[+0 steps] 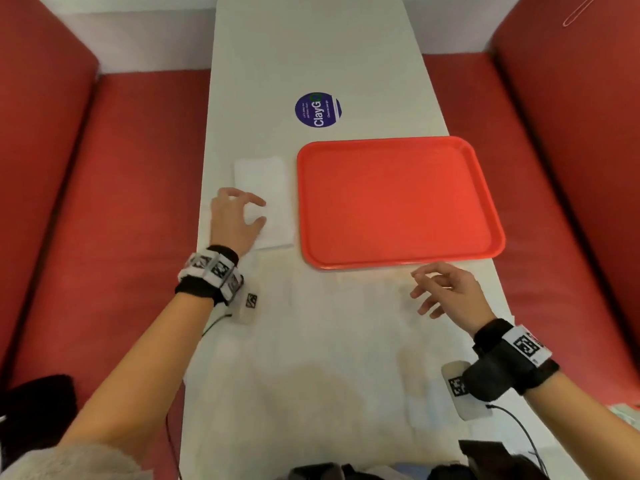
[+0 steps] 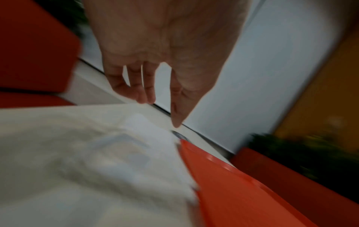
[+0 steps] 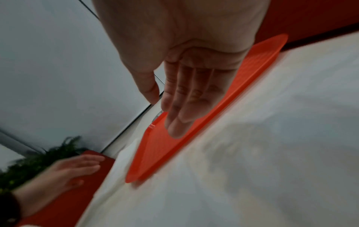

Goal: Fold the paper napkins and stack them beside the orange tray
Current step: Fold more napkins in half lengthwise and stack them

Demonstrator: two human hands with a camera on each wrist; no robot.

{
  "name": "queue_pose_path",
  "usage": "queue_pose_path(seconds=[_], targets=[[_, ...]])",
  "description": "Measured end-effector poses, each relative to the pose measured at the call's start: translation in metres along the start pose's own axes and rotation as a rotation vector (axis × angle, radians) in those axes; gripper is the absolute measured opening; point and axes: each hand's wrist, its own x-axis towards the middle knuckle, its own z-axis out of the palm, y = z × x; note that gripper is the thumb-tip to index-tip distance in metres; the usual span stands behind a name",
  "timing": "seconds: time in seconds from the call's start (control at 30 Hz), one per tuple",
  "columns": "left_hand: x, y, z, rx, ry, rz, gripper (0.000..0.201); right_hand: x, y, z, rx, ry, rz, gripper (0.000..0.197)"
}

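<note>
The orange tray [image 1: 398, 202] lies on the white table, empty; its rim shows in the wrist views [image 2: 233, 184] [image 3: 194, 138]. A folded white napkin stack [image 1: 268, 188] lies just left of the tray [image 2: 147, 130]. My left hand [image 1: 239, 216] hovers over the stack's near left part with fingers loosely spread and holds nothing [image 2: 155, 99]. My right hand [image 1: 440, 292] hangs relaxed and empty just in front of the tray's near edge [image 3: 174, 107]. Unfolded white napkins [image 1: 329, 341] cover the table between my arms, hard to tell apart from the tabletop.
A round blue sticker [image 1: 318, 109] sits on the white table [image 1: 311, 46] beyond the tray. Red bench seats [image 1: 121, 202] flank the table on both sides. Dark items [image 1: 38, 407] lie at the near left and near edge.
</note>
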Motion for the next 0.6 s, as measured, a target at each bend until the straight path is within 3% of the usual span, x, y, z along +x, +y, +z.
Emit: queue_pose_path(seconds=[0.1, 0.2, 0.27, 0.47, 0.53, 0.6], targets=[[-0.059, 0.037, 0.032, -0.122, -0.151, 0.122, 0.017, -0.016, 0.035, -0.015, -0.172, 0.036, 0.032, 0.003], [-0.116, 0.076, 0.074, -0.237, -0.464, 0.091, 0.003, -0.032, 0.069, -0.022, -0.300, -0.013, 0.079, 0.007], [-0.145, 0.096, 0.102, -0.175, -0.563, 0.061, 0.013, -0.041, 0.085, -0.020, -0.370, -0.044, 0.079, 0.011], [-0.177, 0.133, 0.147, 0.175, -0.548, -0.045, 0.063, -0.048, 0.103, -0.009, -0.406, -0.062, 0.025, 0.013], [-0.176, 0.133, 0.154, 0.234, -0.531, -0.071, 0.066, -0.048, 0.105, -0.008, -0.399, -0.052, 0.019, 0.011], [-0.175, 0.134, 0.158, 0.271, -0.507, -0.086, 0.055, -0.048, 0.106, -0.007, -0.388, -0.048, 0.015, 0.010]])
